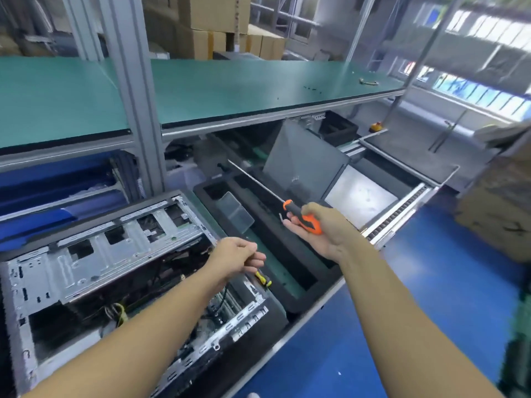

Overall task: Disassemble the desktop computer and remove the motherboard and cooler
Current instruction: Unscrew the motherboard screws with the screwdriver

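Your right hand has its grip closed round the orange screwdriver, whose shaft points to ten o'clock over the black tray. Your left hand hovers, fingers curled, over the open computer case at eight o'clock. I cannot tell whether that grip holds anything.

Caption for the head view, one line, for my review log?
At an open case, the right hand holds an orange screwdriver, the left hand a yellow screwdriver.
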